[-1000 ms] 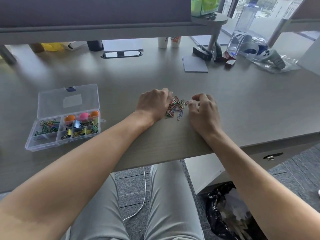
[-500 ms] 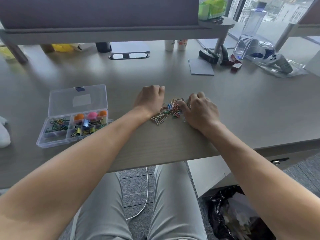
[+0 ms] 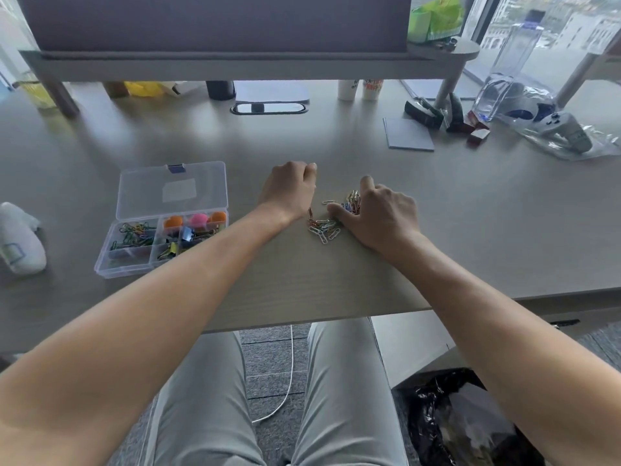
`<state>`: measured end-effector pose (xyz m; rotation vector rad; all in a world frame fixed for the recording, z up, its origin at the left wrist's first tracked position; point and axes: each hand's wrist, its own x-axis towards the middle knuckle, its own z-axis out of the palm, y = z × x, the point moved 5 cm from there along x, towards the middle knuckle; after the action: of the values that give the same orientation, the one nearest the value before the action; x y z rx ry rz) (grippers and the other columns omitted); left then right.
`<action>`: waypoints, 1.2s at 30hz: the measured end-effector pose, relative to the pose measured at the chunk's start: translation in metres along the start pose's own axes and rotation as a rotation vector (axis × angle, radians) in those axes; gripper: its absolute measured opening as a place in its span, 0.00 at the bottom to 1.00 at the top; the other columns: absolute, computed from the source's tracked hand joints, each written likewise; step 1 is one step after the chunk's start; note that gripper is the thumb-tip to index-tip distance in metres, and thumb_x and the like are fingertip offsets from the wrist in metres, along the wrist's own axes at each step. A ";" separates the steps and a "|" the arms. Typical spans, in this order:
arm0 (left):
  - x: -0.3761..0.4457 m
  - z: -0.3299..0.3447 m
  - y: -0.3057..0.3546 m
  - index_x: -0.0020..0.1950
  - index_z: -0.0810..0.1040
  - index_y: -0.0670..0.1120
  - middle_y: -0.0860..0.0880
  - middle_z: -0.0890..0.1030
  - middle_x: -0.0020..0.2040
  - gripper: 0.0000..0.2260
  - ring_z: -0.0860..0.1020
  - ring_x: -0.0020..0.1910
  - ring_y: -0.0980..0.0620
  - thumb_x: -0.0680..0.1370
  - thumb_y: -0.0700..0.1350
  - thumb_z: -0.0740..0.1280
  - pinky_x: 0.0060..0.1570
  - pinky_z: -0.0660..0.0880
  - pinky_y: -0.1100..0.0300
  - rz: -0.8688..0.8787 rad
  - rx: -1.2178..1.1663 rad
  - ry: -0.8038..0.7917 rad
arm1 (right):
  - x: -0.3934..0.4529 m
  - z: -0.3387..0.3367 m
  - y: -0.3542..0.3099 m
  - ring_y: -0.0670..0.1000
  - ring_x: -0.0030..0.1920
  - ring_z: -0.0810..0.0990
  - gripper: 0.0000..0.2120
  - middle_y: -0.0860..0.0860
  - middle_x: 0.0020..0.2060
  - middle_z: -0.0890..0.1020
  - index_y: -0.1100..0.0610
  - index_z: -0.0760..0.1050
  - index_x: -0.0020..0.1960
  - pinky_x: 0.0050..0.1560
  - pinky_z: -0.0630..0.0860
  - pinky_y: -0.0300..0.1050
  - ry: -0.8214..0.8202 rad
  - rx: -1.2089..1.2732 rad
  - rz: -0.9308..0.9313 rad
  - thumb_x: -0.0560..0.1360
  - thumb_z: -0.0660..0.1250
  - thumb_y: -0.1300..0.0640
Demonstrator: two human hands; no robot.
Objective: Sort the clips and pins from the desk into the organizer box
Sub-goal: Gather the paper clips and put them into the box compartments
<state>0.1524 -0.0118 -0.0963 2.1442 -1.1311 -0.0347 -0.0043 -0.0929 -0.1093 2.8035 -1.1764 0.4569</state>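
Observation:
A pile of coloured paper clips [image 3: 324, 227] lies on the grey desk [image 3: 336, 280] near its front edge. My right hand [image 3: 383, 216] sits on the pile's right side, with thumb and curled fingers closed round a bunch of the clips. Just left of the pile, my left hand [image 3: 289, 190] rests on the desk as a fist; what is inside it is hidden. The clear organizer box [image 3: 100, 269] stands open to the left, lid [image 3: 173, 190] laid back. Its compartments hold paper clips [image 3: 132, 233], round orange and pink pins [image 3: 198, 220] and binder clips [image 3: 181, 240].
A white object [image 3: 18, 237] lies at the far left edge. At the back right are a grey pad [image 3: 408, 134], a black stapler [image 3: 423, 112], a water bottle [image 3: 504, 72] and a plastic bag [image 3: 557, 129]. A shelf riser [image 3: 215, 63] spans the back.
My right hand has slid left into the pile and closed on clips, and the clips have spread toward the front edge. My left hand has drawn back from the pile.

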 end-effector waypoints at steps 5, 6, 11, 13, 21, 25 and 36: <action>-0.001 0.003 0.001 0.27 0.65 0.46 0.40 0.83 0.40 0.23 0.77 0.39 0.40 0.83 0.48 0.56 0.38 0.65 0.55 0.015 -0.005 -0.006 | 0.007 0.002 -0.003 0.64 0.47 0.83 0.16 0.59 0.46 0.84 0.56 0.69 0.53 0.40 0.68 0.51 -0.059 0.001 -0.118 0.83 0.57 0.42; -0.002 0.003 0.001 0.27 0.65 0.46 0.40 0.83 0.40 0.23 0.76 0.38 0.41 0.83 0.49 0.56 0.38 0.64 0.55 0.014 -0.005 -0.007 | 0.008 0.002 -0.004 0.65 0.47 0.83 0.15 0.60 0.46 0.84 0.56 0.69 0.53 0.40 0.68 0.51 -0.071 -0.004 -0.136 0.83 0.57 0.44; -0.006 0.003 0.004 0.28 0.65 0.46 0.39 0.83 0.40 0.23 0.77 0.39 0.40 0.84 0.49 0.56 0.38 0.66 0.54 0.015 0.008 -0.005 | 0.007 0.002 -0.005 0.66 0.41 0.81 0.08 0.62 0.42 0.83 0.58 0.68 0.51 0.36 0.67 0.51 -0.064 -0.037 -0.178 0.84 0.57 0.54; -0.009 0.002 0.004 0.28 0.65 0.46 0.39 0.83 0.40 0.23 0.78 0.41 0.39 0.84 0.49 0.56 0.39 0.68 0.53 0.018 0.014 -0.007 | 0.005 0.001 -0.003 0.64 0.36 0.78 0.05 0.61 0.40 0.82 0.58 0.66 0.49 0.35 0.67 0.50 -0.063 -0.059 -0.166 0.82 0.58 0.58; -0.028 -0.010 0.005 0.28 0.64 0.45 0.39 0.81 0.36 0.23 0.77 0.39 0.37 0.84 0.49 0.56 0.39 0.69 0.52 0.038 -0.001 0.004 | -0.012 -0.015 -0.005 0.64 0.37 0.76 0.05 0.64 0.42 0.82 0.59 0.64 0.48 0.38 0.67 0.50 -0.093 -0.007 -0.080 0.79 0.58 0.67; -0.041 -0.023 0.005 0.30 0.67 0.44 0.39 0.81 0.37 0.23 0.77 0.39 0.38 0.84 0.50 0.56 0.39 0.69 0.52 0.036 -0.034 -0.007 | -0.022 -0.030 -0.012 0.65 0.41 0.75 0.05 0.63 0.40 0.78 0.59 0.65 0.49 0.40 0.67 0.52 -0.111 0.104 -0.002 0.78 0.56 0.68; -0.073 -0.075 -0.018 0.30 0.70 0.44 0.41 0.81 0.36 0.23 0.78 0.39 0.40 0.84 0.50 0.55 0.40 0.72 0.52 0.024 -0.050 0.052 | -0.045 -0.045 -0.062 0.63 0.46 0.76 0.16 0.60 0.47 0.80 0.60 0.75 0.45 0.45 0.73 0.50 -0.207 0.492 0.161 0.84 0.57 0.51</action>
<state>0.1445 0.0915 -0.0708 2.0759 -1.1143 0.0042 -0.0013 -0.0105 -0.0764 3.2455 -1.5224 0.5430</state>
